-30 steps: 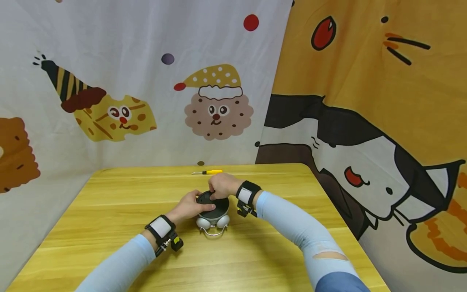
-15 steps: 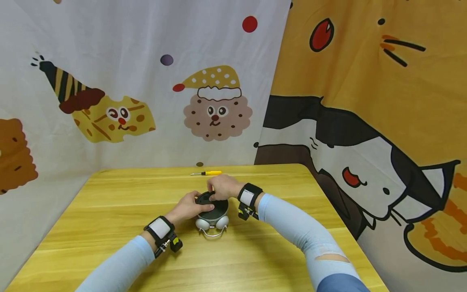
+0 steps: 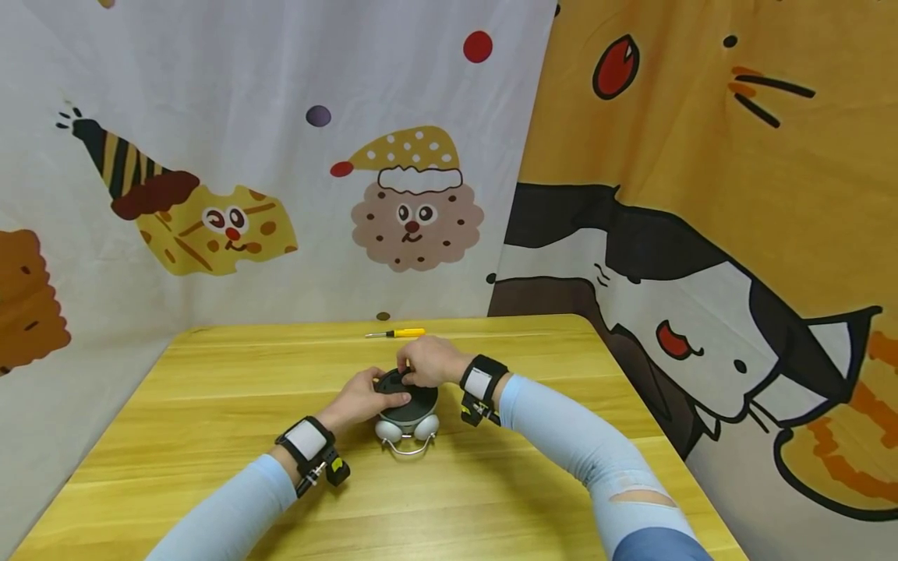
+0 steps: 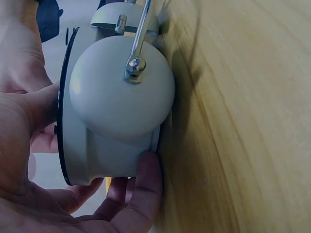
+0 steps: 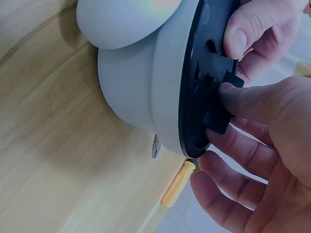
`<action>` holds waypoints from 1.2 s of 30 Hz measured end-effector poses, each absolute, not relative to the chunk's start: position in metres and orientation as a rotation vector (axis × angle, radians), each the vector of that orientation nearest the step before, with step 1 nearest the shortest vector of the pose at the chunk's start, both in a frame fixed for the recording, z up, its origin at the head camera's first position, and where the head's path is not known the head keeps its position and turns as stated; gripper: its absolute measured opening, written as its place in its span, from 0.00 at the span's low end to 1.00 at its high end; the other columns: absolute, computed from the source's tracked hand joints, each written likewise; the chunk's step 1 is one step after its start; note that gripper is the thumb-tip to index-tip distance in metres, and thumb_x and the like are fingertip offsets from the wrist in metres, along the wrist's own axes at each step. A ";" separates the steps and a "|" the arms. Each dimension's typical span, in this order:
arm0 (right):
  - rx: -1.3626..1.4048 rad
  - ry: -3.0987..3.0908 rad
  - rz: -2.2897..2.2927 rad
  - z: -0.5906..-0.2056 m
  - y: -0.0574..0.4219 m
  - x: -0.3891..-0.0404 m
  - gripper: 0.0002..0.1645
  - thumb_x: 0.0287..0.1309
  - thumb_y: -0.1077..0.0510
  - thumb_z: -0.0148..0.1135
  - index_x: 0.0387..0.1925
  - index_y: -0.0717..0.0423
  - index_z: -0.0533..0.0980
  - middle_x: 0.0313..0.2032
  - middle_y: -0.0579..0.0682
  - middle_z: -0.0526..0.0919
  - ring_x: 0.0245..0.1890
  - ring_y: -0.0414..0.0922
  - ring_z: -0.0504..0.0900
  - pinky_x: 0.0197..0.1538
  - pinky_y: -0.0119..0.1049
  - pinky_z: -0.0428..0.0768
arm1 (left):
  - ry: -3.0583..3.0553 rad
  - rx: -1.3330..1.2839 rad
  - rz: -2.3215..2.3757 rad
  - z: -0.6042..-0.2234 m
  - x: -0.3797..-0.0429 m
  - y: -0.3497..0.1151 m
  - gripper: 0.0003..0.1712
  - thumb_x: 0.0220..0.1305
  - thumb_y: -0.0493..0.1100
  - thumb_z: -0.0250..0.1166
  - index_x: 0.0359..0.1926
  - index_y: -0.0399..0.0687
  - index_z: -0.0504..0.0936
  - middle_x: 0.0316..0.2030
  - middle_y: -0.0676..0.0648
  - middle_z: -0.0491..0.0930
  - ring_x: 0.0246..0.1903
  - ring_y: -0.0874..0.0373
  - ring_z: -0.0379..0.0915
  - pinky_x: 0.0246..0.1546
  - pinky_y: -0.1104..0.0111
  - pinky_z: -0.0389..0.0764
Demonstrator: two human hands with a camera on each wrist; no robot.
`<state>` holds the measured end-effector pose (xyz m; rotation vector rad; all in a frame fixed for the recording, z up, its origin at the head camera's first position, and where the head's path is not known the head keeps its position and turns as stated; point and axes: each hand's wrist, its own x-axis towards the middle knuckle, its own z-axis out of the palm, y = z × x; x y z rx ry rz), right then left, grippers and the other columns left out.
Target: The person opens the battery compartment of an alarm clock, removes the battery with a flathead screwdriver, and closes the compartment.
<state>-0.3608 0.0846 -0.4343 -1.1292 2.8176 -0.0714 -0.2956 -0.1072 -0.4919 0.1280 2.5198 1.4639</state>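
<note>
A pale twin-bell alarm clock (image 3: 421, 407) lies on its front on the table, with its black back facing up and its bells and wire handle toward me. My left hand (image 3: 359, 400) grips its left side, thumb over the back and fingers (image 4: 148, 177) curled round the casing. My right hand (image 3: 433, 362) is bent over the far part of the back. In the right wrist view its thumb and index finger pinch a small black battery cover (image 5: 217, 120), which stands tilted out from the black back plate. A short metal leg (image 5: 156, 146) sticks out from the casing.
A screwdriver (image 3: 405, 333) with a yellow handle and dark shaft lies behind the clock near the far edge of the wooden table (image 3: 245, 366). A printed cartoon curtain (image 3: 316, 47) hangs behind the table and along its right side.
The head view has shifted very slightly. Both hands keep their places on the clock, with only a tiny movement of the right fingers at its back.
</note>
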 end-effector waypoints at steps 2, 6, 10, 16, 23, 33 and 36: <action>-1.135 2.820 -0.079 -0.435 0.085 -0.361 0.07 0.76 0.49 0.75 0.47 0.46 0.89 0.40 0.43 0.92 0.35 0.37 0.83 0.41 0.32 0.80 | 2.523 0.129 1.463 -0.492 -0.296 -0.107 0.38 0.65 0.54 0.83 0.62 0.31 0.80 0.54 0.35 0.88 0.48 0.51 0.83 0.46 0.64 0.83; -1.143 2.821 -0.097 -0.436 0.087 -0.361 0.07 0.76 0.49 0.75 0.46 0.46 0.89 0.39 0.43 0.91 0.35 0.38 0.82 0.40 0.33 0.80 | 2.526 0.132 1.459 -0.492 -0.296 -0.107 0.38 0.65 0.54 0.83 0.62 0.31 0.80 0.53 0.35 0.88 0.47 0.51 0.83 0.46 0.64 0.83; -1.152 2.824 -0.115 -0.437 0.088 -0.361 0.06 0.75 0.49 0.75 0.45 0.45 0.90 0.38 0.42 0.91 0.34 0.38 0.82 0.40 0.32 0.79 | 2.523 0.133 1.457 -0.493 -0.296 -0.107 0.38 0.66 0.55 0.82 0.63 0.31 0.80 0.53 0.36 0.88 0.47 0.51 0.83 0.45 0.65 0.82; -1.166 2.838 -0.137 -0.438 0.090 -0.362 0.07 0.75 0.49 0.76 0.46 0.46 0.91 0.38 0.43 0.92 0.35 0.38 0.82 0.41 0.32 0.79 | 2.518 0.141 1.461 -0.493 -0.296 -0.107 0.39 0.66 0.54 0.82 0.64 0.31 0.80 0.55 0.35 0.88 0.49 0.50 0.83 0.47 0.64 0.82; -1.170 2.840 -0.171 -0.438 0.091 -0.363 0.08 0.75 0.50 0.75 0.48 0.48 0.92 0.40 0.45 0.94 0.37 0.39 0.85 0.43 0.33 0.82 | 2.506 0.147 1.468 -0.493 -0.296 -0.107 0.38 0.66 0.54 0.82 0.64 0.32 0.80 0.54 0.35 0.88 0.49 0.51 0.84 0.48 0.64 0.82; -1.133 2.849 -0.248 -0.433 0.092 -0.361 0.08 0.75 0.51 0.75 0.49 0.47 0.92 0.41 0.45 0.94 0.38 0.39 0.85 0.44 0.33 0.84 | 2.522 0.141 1.462 -0.492 -0.296 -0.106 0.37 0.65 0.55 0.83 0.62 0.33 0.81 0.53 0.36 0.89 0.49 0.50 0.83 0.48 0.65 0.81; -1.111 2.862 -0.259 -0.433 0.092 -0.360 0.09 0.76 0.50 0.74 0.51 0.47 0.92 0.43 0.45 0.94 0.40 0.40 0.85 0.45 0.34 0.83 | 2.528 0.143 1.457 -0.492 -0.295 -0.107 0.38 0.65 0.55 0.83 0.63 0.32 0.80 0.53 0.36 0.89 0.49 0.50 0.83 0.47 0.65 0.80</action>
